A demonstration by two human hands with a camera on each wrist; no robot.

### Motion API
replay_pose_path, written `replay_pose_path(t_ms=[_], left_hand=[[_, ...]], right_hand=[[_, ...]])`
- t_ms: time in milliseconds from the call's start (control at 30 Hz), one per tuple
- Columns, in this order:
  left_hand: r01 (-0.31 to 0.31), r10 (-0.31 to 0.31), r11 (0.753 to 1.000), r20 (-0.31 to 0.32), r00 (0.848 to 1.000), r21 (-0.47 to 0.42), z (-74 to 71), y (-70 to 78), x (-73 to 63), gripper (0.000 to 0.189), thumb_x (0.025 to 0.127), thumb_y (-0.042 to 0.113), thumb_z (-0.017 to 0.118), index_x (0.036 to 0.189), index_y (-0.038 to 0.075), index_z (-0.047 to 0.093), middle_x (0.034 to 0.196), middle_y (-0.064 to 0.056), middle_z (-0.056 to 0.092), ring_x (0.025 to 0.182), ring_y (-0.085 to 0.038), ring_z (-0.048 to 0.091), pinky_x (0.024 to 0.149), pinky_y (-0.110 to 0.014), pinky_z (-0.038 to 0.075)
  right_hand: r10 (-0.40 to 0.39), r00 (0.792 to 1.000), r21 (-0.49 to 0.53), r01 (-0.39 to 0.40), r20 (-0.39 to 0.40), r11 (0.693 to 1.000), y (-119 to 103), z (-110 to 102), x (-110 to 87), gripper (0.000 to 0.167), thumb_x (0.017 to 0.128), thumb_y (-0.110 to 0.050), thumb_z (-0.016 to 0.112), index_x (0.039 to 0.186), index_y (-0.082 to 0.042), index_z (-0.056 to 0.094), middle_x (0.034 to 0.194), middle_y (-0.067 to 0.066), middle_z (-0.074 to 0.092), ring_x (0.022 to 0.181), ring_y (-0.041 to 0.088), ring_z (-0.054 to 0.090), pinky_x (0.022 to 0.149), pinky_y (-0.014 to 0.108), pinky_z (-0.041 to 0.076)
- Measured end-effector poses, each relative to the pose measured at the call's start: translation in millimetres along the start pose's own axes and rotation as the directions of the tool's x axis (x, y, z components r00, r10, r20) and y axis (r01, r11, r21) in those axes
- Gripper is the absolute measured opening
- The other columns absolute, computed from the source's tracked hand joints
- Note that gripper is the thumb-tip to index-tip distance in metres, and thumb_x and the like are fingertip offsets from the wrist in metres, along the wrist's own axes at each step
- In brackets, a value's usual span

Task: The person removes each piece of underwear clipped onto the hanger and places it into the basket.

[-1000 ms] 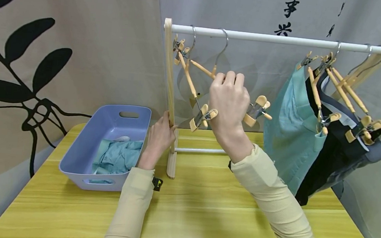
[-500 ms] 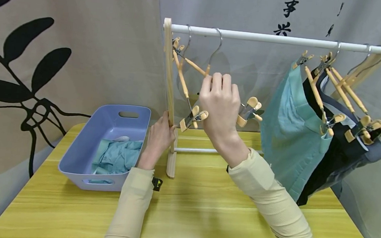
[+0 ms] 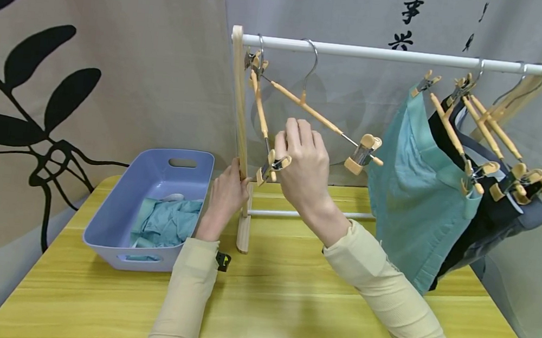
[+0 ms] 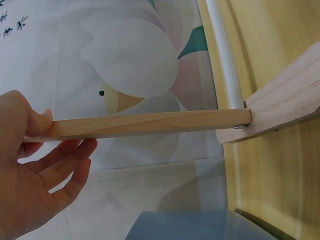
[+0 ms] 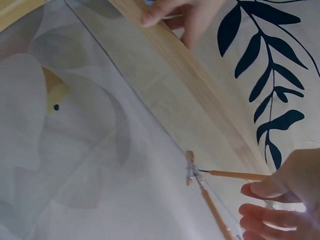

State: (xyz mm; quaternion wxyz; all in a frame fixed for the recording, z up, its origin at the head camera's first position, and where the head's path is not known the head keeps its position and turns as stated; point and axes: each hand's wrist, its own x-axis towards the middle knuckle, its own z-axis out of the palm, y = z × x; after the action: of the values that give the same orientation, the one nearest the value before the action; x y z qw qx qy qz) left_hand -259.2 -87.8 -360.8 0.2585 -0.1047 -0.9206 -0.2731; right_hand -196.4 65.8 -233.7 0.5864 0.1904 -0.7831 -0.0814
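My left hand (image 3: 227, 195) grips the left wooden post (image 4: 150, 124) of a small clothes rack, thumb on one side and fingers on the other. My right hand (image 3: 303, 164) is beside the near clip (image 3: 272, 168) of the leftmost trouser hanger (image 3: 259, 105), its fingers loosely bent. In the right wrist view this hand (image 5: 285, 197) overlaps a hanger bar (image 5: 235, 175). A second bare clip hanger (image 3: 320, 116) hangs just right of it, angled toward me. Both hooks sit on the white rail (image 3: 385, 54).
A blue basket (image 3: 104, 218) with crumpled teal cloth (image 3: 167, 224) stands left of the rack on the wooden table (image 3: 286, 312). Clipped garments hang at the right end: teal shorts (image 3: 411, 193), then black (image 3: 466, 226) and grey ones. A patterned curtain (image 3: 130, 57) is behind.
My right hand has come off the second hanger's bar and moved left and down. The leftmost hanger has shifted left along the rail. The teal shorts have swung slightly; my left hand stays put.
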Motion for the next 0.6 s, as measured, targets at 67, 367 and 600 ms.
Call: replay_pose_path(t_ms=[67, 367, 600], left_hand=[[-0.001, 0.001, 1.0, 0.001, 1.0, -0.003, 0.1, 0.0, 0.0, 0.045, 0.092, 0.016, 0.06, 0.128, -0.006, 0.043, 0.09, -0.021, 0.062, 0.074, -0.042, 0.064, 0.061, -0.05, 0.051], [0.005, -0.005, 1.0, 0.012, 1.0, -0.011, -1.0, 0.8, -0.1, 0.044, 0.093, 0.015, 0.058, 0.128, -0.006, 0.042, 0.091, -0.021, 0.062, 0.074, -0.041, 0.064, 0.06, -0.048, 0.052], [0.021, -0.02, 0.999, 0.022, 1.0, -0.026, -1.0, 0.5, 0.3, 0.045, 0.093, 0.015, 0.058, 0.129, -0.006, 0.042, 0.093, -0.021, 0.062, 0.076, -0.042, 0.064, 0.062, -0.049, 0.052]], right_hand=[[0.003, 1.0, 0.015, -0.003, 0.018, 1.0, 1, 3, -4.9, 0.023, 0.092, -0.001, 0.047, 0.083, -0.003, 0.067, 0.092, 0.01, 0.063, 0.086, 0.024, 0.061, 0.067, 0.031, 0.051], [0.0, 0.997, -0.031, 0.002, 0.083, 1.0, 15, 18, -27.1, 0.018, 0.092, -0.003, 0.051, 0.083, -0.004, 0.067, 0.085, 0.01, 0.062, 0.077, 0.025, 0.06, 0.058, 0.032, 0.049], [0.02, 0.988, -0.005, -0.019, 0.154, 1.0, 35, 22, -40.4, 0.015, 0.08, 0.0, 0.061, 0.093, -0.001, 0.069, 0.093, 0.016, 0.067, 0.084, 0.032, 0.063, 0.07, 0.038, 0.052]])
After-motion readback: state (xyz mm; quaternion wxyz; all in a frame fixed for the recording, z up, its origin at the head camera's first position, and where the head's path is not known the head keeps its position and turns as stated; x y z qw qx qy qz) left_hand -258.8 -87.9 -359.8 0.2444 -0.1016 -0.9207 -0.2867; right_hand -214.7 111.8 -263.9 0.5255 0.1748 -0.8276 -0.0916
